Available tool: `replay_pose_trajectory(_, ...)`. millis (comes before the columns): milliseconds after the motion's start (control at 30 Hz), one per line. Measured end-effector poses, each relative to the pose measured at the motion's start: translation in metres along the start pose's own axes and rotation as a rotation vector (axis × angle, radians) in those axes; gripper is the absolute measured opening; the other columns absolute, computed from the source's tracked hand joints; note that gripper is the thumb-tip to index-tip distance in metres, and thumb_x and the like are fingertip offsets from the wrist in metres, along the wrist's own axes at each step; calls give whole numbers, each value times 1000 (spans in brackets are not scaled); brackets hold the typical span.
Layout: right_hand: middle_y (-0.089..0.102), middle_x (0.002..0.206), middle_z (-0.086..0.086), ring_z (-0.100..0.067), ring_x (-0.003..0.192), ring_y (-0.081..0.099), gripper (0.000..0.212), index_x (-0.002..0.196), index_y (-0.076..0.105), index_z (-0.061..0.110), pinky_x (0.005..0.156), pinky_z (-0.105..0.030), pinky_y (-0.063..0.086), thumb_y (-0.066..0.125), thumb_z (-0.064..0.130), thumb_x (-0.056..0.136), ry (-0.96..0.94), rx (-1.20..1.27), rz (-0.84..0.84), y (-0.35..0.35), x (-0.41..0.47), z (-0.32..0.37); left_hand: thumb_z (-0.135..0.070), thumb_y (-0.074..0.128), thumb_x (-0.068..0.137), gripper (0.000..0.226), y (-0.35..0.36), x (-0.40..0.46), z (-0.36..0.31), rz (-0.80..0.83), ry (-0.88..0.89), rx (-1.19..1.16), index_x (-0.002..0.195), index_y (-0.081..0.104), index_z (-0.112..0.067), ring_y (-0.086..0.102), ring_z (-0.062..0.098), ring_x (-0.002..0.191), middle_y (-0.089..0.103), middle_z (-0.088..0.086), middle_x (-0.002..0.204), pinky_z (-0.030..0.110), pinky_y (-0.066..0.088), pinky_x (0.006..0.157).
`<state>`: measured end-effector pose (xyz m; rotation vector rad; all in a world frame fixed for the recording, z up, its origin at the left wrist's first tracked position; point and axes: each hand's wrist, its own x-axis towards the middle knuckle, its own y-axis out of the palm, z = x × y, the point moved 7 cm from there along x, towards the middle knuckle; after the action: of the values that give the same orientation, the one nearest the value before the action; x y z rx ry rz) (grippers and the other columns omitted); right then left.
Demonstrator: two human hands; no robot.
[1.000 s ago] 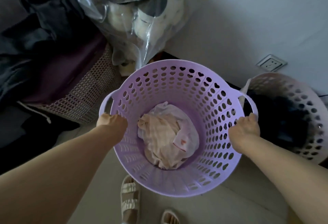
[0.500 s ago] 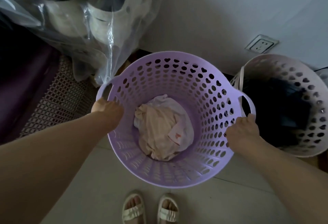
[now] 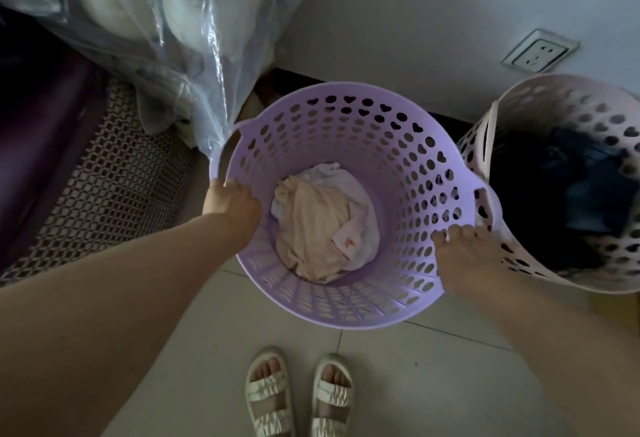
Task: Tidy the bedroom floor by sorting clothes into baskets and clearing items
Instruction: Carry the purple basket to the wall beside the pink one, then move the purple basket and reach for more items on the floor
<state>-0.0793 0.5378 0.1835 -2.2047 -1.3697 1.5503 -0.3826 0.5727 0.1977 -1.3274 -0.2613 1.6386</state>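
A purple plastic basket [image 3: 349,97] with heart-shaped holes sits on the floor tiles near the wall. Pale cream and white clothes [image 3: 323,228] lie bunched at its bottom. My left hand [image 3: 232,202] grips the basket's left rim, fingers curled over the edge. My right hand [image 3: 464,253] holds the right rim just below the right handle, fingertips hooked over the edge. A pale pink basket [image 3: 540,97] with dark clothes [image 3: 561,194] inside stands right beside it, touching its right side.
A big clear plastic bag [image 3: 173,38] of pale bedding leans over the purple basket's left handle. A brown mesh mat [image 3: 114,173] and dark purple fabric lie at left. A wall socket [image 3: 538,52] is at upper right. My sandalled feet [image 3: 299,395] stand on pale tiles.
The purple basket has moved toward the wall and down onto the floor beside the pink basket. Both hands stay on its rim. The view has shifted so my feet show fully.
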Motion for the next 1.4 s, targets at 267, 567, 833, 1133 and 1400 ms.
replay_pose_trajectory(267, 34, 135, -14, -30, 126, 33, 53, 137, 33, 10, 105, -37, 29, 53, 17, 88, -292, 149, -76, -60, -35, 73, -18, 45, 93, 39, -6, -63, -15, -157, 58, -305, 131, 41, -17, 36, 23, 125, 41, 4, 134, 37, 34, 96)
replay_pose_trajectory(567, 34, 136, -15, -31, 129, 32, 49, 132, 40, 8, 107, -39, 28, 53, 12, 85, -457, 64, -245, -122, -97, 141, -26, 56, 87, 43, 23, -139, 8, -212, -140, -572, 127, 41, -19, 43, 23, 118, 46, 2, 125, 34, 37, 88)
replay_pose_trajectory(833, 34, 134, -14, -31, 126, 33, 49, 133, 38, 9, 104, -38, 31, 48, 6, 85, -606, -86, -378, -153, -156, 233, -26, 56, 89, 40, 112, -226, 32, -104, -331, -704, 124, 41, -17, 41, 23, 118, 43, 5, 125, 35, 35, 89)
replay_pose_trajectory(1133, 37, 130, -13, -31, 118, 41, 36, 125, 43, 9, 98, -37, 35, 36, 3, 90, -769, -221, -433, -148, -233, 388, -25, 54, 91, 39, 280, -340, 53, 96, -574, -879, 126, 40, -17, 44, 23, 116, 45, 4, 125, 33, 35, 92)
replay_pose_trajectory(1400, 39, 128, -11, -28, 120, 39, 37, 124, 43, 13, 100, -35, 32, 40, 6, 88, -878, -321, -433, -124, -317, 538, -21, 52, 89, 39, 421, -446, 63, 184, -651, -956, 125, 38, -14, 44, 23, 111, 44, 6, 121, 31, 28, 76)
